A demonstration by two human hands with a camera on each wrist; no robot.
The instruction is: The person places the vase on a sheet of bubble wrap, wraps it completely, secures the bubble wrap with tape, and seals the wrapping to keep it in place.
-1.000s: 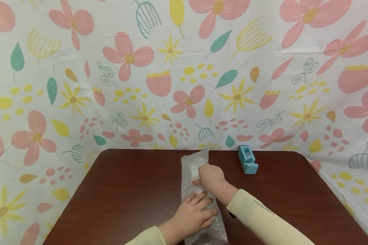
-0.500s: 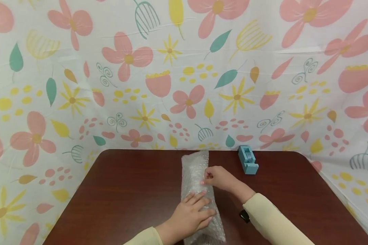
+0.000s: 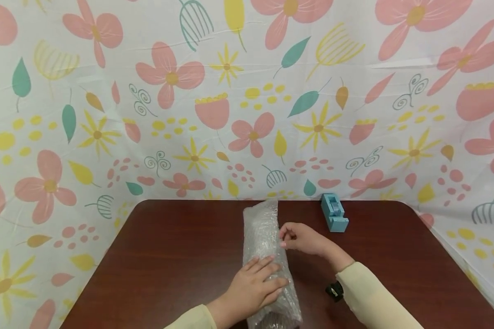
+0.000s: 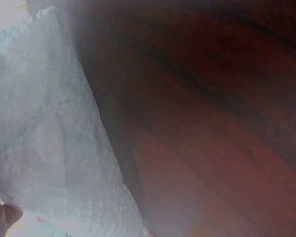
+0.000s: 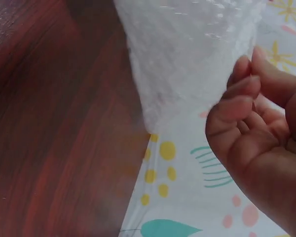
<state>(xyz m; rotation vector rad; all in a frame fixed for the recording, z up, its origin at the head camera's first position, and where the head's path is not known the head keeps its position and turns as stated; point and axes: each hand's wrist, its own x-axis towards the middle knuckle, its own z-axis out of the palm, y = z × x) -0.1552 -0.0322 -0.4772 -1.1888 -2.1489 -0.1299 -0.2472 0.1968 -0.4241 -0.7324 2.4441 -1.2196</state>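
Observation:
A long roll of clear bubble wrap (image 3: 261, 228) lies lengthwise on the dark wooden table; what it wraps cannot be made out. My left hand (image 3: 255, 285) rests flat across its nearer half, with fingers spread. At the roll's right edge is my right hand (image 3: 304, 240), fingers bent. Seen from the right wrist, the thumb and index fingertips of the right hand (image 5: 261, 118) are close together beside the bubble wrap (image 5: 187, 54). Whether they pinch its edge or something clear is unclear. The left wrist view has the bubble wrap (image 4: 54, 128) along its left side.
A light blue tape dispenser (image 3: 335, 213) stands near the table's far edge, right of the roll. Behind the table (image 3: 173, 256) hangs a white floral cloth (image 3: 247, 91). A dark wrist device (image 3: 335, 291) is at the right sleeve.
My right hand has drawn back to the right, from over the middle of the bubble wrap to its right edge. My left hand has stayed nearly in place on the roll.

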